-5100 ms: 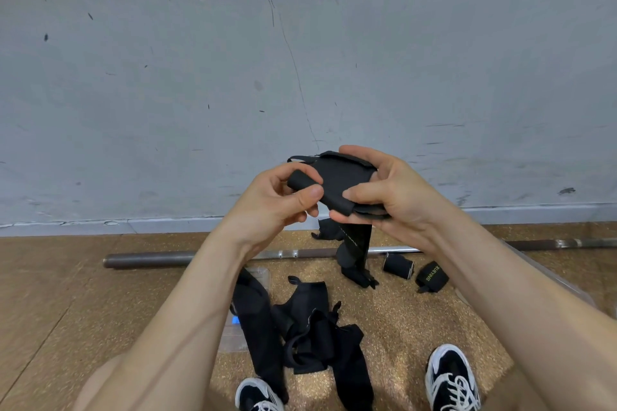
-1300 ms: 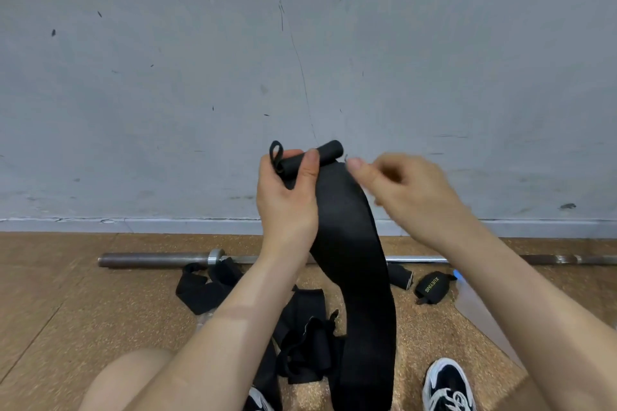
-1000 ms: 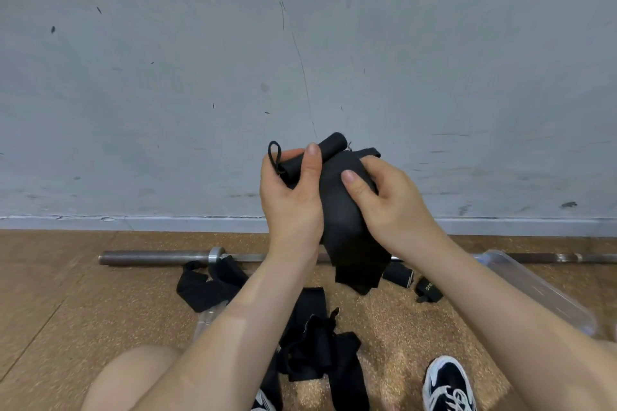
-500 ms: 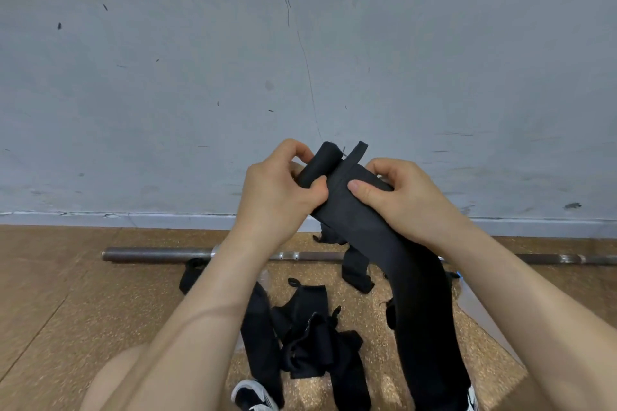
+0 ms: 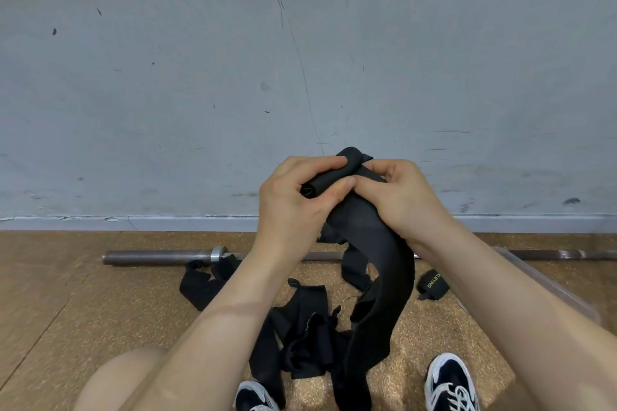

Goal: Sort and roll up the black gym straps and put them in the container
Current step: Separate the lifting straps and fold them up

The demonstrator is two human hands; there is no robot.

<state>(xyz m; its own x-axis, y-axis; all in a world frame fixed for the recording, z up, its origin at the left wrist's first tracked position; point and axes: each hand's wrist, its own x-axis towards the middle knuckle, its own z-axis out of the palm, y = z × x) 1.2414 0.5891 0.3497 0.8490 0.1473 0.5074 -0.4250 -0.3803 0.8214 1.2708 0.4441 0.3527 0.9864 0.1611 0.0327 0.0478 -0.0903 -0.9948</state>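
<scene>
A wide black strap [image 5: 384, 260], rolled tight at its raised top end, hangs curving down to the floor [image 5: 100, 310]. Loose black straps [image 5: 300, 337] lie heaped below it. A rolled strap [image 5: 433, 284] with yellow lettering lies near the clear container [image 5: 551, 287].

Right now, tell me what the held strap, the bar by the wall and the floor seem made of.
The strap: likely matte black woven fabric; it drapes limp and rolls softly. The bar: metal, dull grey with a shiny collar. The floor: speckled tan, cork-like or rubber granulate; cannot tell which.
</scene>
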